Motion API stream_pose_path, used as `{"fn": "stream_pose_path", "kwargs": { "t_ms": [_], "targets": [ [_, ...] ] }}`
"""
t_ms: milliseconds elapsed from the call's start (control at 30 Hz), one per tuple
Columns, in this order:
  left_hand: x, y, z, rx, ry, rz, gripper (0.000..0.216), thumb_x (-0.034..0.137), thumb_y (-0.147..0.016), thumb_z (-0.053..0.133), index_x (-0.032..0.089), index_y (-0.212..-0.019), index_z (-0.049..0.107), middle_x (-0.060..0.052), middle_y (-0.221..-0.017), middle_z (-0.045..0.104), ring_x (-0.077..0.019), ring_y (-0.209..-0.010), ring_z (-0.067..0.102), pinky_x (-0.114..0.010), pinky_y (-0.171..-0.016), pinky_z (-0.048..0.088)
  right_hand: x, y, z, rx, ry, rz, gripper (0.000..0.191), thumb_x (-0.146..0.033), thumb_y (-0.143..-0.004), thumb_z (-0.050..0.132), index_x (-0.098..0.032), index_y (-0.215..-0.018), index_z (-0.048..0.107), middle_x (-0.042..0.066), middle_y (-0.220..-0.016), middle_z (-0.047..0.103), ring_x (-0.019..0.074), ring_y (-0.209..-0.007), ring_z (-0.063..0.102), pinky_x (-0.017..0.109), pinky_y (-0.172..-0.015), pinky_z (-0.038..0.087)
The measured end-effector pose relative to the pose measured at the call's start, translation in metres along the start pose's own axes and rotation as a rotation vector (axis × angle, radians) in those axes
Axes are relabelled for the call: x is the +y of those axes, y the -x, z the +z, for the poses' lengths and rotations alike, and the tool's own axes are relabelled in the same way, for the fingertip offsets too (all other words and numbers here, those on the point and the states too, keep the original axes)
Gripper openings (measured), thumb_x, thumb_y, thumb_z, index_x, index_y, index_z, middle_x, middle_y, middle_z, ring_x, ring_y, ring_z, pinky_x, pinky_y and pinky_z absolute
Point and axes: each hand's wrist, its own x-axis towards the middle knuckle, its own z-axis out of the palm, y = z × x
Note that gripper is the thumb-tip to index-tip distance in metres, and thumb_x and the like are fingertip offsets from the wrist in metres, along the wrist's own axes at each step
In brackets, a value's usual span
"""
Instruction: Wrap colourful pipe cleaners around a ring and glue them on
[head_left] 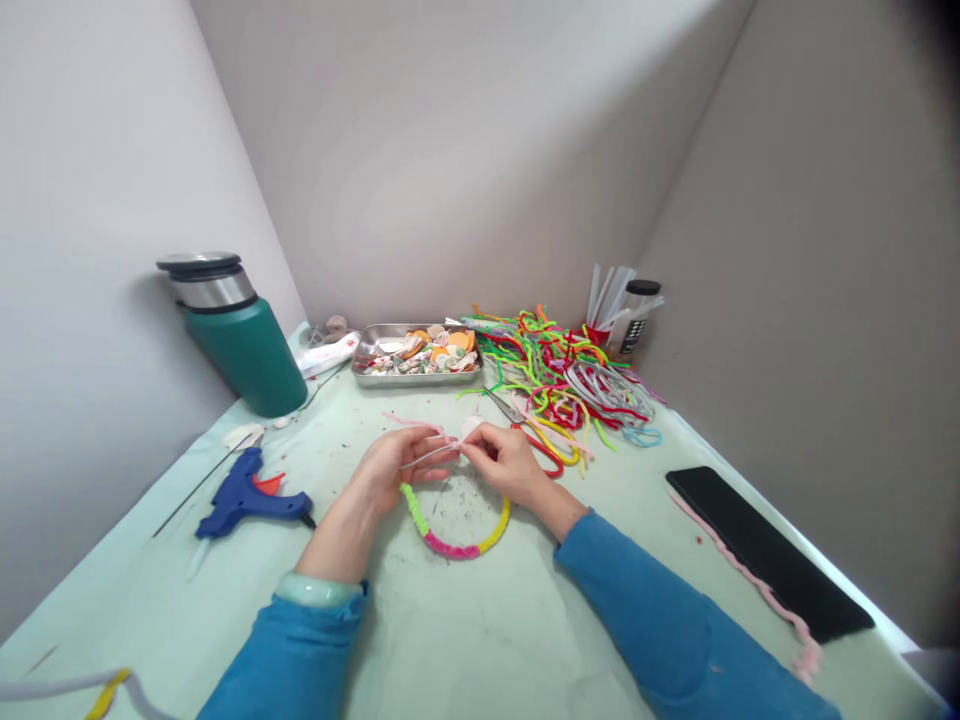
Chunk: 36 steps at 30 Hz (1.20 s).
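Observation:
A ring wrapped in fuzzy pipe cleaners (pixel 452 550), in lime green, magenta and yellow stretches, hangs below my two hands. My left hand (pixel 395 462) holds the ring's left side, its fingers stretched loosely behind a bare pale part of the ring. A light pink pipe cleaner (pixel 417 424) runs over those fingers to my right hand. With thumb and forefinger together, my right hand (pixel 504 462) pinches the pink pipe cleaner where it meets the ring. The exact grip point is partly hidden by the fingertips. Red-and-yellow-handled scissors (pixel 551 462) lie just beyond my right hand.
A metal tray (pixel 416 379) of small cut pieces stands at the back, beside a heap of coloured pipe cleaners (pixel 540 345). On the left are a blue glue gun (pixel 244 498) and a green bottle (pixel 244 350). A black phone-like slab (pixel 765 550) lies right, edged by pink pipe cleaner.

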Motion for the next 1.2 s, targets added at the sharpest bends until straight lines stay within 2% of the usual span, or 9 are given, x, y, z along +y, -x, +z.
{"fn": "stream_pose_path", "kwargs": {
  "t_ms": [67,200,433,567,667,800,1033,1200],
  "targets": [
    [-0.001,0.0,-0.001,-0.01,0.004,0.018,0.025,0.009,-0.069,0.051,0.01,-0.094,0.055,-0.014,-0.095,0.068,-0.0265,-0.088,0.065,-0.034,-0.063,0.057,0.0,0.0,0.0,0.003,-0.012,0.001,0.015,-0.026,-0.082,0.052,-0.017,-0.071,0.057,-0.001,-0.061,0.057,0.0095,-0.054,0.048,0.021,-0.054,0.036],
    [-0.002,0.001,-0.002,-0.037,0.02,0.058,0.028,0.007,-0.068,0.051,0.01,-0.096,0.053,-0.016,-0.098,0.067,-0.0278,-0.091,0.064,-0.037,-0.066,0.057,0.0,0.0,0.0,0.004,-0.019,-0.002,0.015,-0.025,-0.082,0.051,-0.017,-0.07,0.057,-0.001,-0.061,0.057,0.0091,-0.053,0.047,0.021,-0.053,0.035],
    [0.002,0.002,0.005,-0.017,-0.02,0.054,0.026,0.005,-0.068,0.061,0.01,-0.092,0.053,-0.015,-0.095,0.067,-0.0272,-0.09,0.065,-0.031,-0.064,0.057,0.001,0.0,0.0,0.006,-0.028,-0.012,0.013,-0.023,-0.081,0.052,-0.016,-0.072,0.057,-0.001,-0.061,0.057,0.0091,-0.054,0.048,0.02,-0.053,0.035],
    [0.0,-0.001,0.001,-0.028,0.016,0.029,0.017,0.019,-0.077,0.056,0.011,-0.092,0.054,-0.015,-0.09,0.069,-0.0279,-0.087,0.066,-0.034,-0.063,0.057,0.003,0.0,0.001,0.018,-0.026,-0.019,0.014,-0.024,-0.081,0.052,-0.016,-0.071,0.058,-0.001,-0.061,0.057,0.0087,-0.053,0.047,0.02,-0.052,0.035],
    [-0.001,-0.002,-0.003,-0.032,0.064,-0.009,0.025,0.032,-0.083,0.047,0.01,-0.091,0.055,-0.015,-0.086,0.069,-0.0289,-0.084,0.066,-0.036,-0.061,0.057,0.004,0.0,0.002,0.023,-0.03,-0.023,0.014,-0.025,-0.082,0.052,-0.016,-0.071,0.058,-0.001,-0.061,0.057,0.0088,-0.053,0.047,0.02,-0.052,0.035],
    [0.0,-0.003,-0.003,-0.038,0.072,-0.021,0.031,0.037,-0.084,0.045,0.01,-0.092,0.057,-0.015,-0.086,0.069,-0.0289,-0.085,0.066,-0.036,-0.061,0.056,0.004,-0.001,0.002,0.02,-0.022,-0.028,0.014,-0.024,-0.082,0.052,-0.016,-0.073,0.058,-0.001,-0.061,0.057,0.009,-0.053,0.047,0.02,-0.053,0.036],
    [-0.006,-0.003,-0.003,-0.088,-0.175,0.013,0.032,0.028,-0.069,0.068,0.01,-0.093,0.058,-0.016,-0.096,0.068,-0.0249,-0.082,0.067,-0.028,-0.058,0.055,0.002,0.0,0.001,0.012,-0.017,-0.045,0.011,-0.02,-0.08,0.052,-0.016,-0.072,0.057,-0.001,-0.061,0.057,0.0087,-0.053,0.047,0.02,-0.053,0.035],
    [-0.009,-0.004,-0.006,-0.129,-0.274,0.03,0.039,0.032,-0.066,0.071,0.011,-0.095,0.058,-0.016,-0.096,0.068,-0.0194,-0.071,0.067,-0.025,-0.054,0.053,0.002,0.001,0.001,-0.008,0.005,-0.05,0.011,-0.02,-0.08,0.053,-0.016,-0.07,0.057,-0.002,-0.06,0.056,0.0084,-0.052,0.047,0.02,-0.052,0.034]
  ]
}}
